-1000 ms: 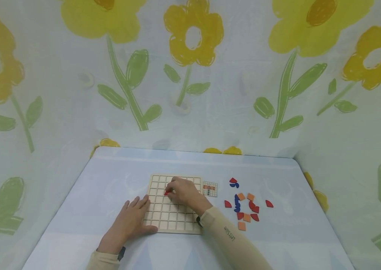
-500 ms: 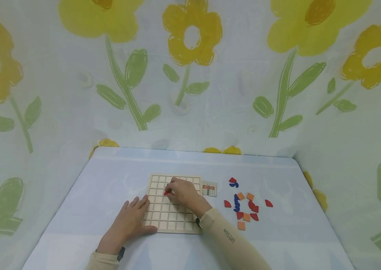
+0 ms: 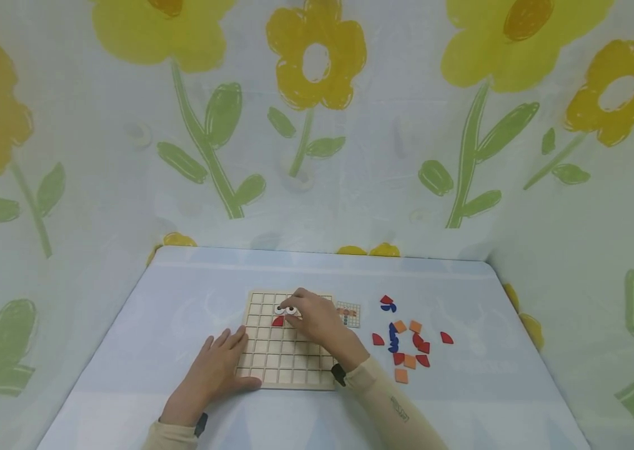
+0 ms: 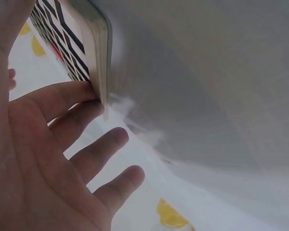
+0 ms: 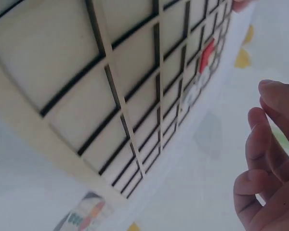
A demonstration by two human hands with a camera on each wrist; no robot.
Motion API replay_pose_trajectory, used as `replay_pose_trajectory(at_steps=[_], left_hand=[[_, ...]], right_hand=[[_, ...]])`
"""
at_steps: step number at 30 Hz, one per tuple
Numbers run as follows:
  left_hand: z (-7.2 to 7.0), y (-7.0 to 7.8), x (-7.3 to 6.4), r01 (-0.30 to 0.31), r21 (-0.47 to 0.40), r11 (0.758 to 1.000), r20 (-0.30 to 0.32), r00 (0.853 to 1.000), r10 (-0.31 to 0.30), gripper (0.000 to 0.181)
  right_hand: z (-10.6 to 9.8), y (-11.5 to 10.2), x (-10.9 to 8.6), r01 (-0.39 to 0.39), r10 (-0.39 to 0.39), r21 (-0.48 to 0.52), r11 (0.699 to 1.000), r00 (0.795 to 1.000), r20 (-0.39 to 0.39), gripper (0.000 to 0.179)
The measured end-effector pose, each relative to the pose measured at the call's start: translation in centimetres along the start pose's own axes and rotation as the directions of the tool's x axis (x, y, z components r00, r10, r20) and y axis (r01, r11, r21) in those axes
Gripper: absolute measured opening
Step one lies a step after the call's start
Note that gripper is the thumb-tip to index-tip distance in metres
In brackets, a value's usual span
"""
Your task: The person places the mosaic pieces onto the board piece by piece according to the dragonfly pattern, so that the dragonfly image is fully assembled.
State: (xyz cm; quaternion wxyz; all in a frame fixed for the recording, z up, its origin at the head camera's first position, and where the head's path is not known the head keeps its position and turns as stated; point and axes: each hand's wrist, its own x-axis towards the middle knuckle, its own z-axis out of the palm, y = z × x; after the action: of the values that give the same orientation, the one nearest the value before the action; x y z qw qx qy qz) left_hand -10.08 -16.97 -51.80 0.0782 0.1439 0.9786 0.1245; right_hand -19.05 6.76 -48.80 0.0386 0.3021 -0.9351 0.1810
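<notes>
A wooden grid board [image 3: 272,360] lies on the table. On its upper part sits a red quarter-circle tile [image 3: 278,322], just below two white round eye tiles [image 3: 291,310] with dark pupils. My left hand [image 3: 212,369] rests at the board's left side, fingers spread, thumb by the near edge. Its index and middle fingertips touch the board's edge [image 4: 102,48] in the left wrist view. Above the board hovers my right hand [image 3: 319,322], thumb and index apart near the eye tiles. In the right wrist view nothing shows between its fingers [image 5: 257,139], the other ones loosely bent.
Right of the board lies a small picture card [image 3: 348,314] with a gridded pattern. Farther right are scattered red quarter-circle tiles [image 3: 446,338], orange squares [image 3: 401,375] and blue curved pieces [image 3: 393,337]. A flower-printed curtain [image 3: 350,156] stands behind the table.
My right hand has let go of the red quarter-circle tile and shifted slightly right and up, uncovering that tile and the two eye tiles. The left hand stays put.
</notes>
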Motion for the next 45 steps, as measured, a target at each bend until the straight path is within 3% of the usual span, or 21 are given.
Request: replay_pose_trajectory(at_steps=[13, 26, 36, 45], left_hand=[[0.0, -0.3, 0.0, 0.005, 0.003, 1.0, 0.007, 1.0, -0.005, 0.107], [0.0, -0.2, 0.1, 0.014, -0.002, 1.0, 0.009, 1.0, -0.014, 0.109], [0.1, -0.1, 0.1, 0.026, 0.004, 1.0, 0.021, 0.999, -0.026, 0.11], [0.3, 0.0, 0.1, -0.001, -0.014, 1.0, 0.01, 1.0, 0.001, 0.108]], right_hand=[[-3.9, 1.4, -2.9, -0.148, 0.163, 0.112, 0.983, 0.976, -0.145, 0.029], [-6.9, 5.4, -7.0, -0.187, 0.22, 0.124, 0.974, 0.912, -0.346, 0.033], [-8.2, 9.9, -11.9, -0.364, 0.38, 0.111, 0.925, 0.863, -0.333, 0.039], [-8.5, 15.1, -16.8, -0.501, 0.496, 0.046, 0.864, 0.831, -0.253, 0.042]])
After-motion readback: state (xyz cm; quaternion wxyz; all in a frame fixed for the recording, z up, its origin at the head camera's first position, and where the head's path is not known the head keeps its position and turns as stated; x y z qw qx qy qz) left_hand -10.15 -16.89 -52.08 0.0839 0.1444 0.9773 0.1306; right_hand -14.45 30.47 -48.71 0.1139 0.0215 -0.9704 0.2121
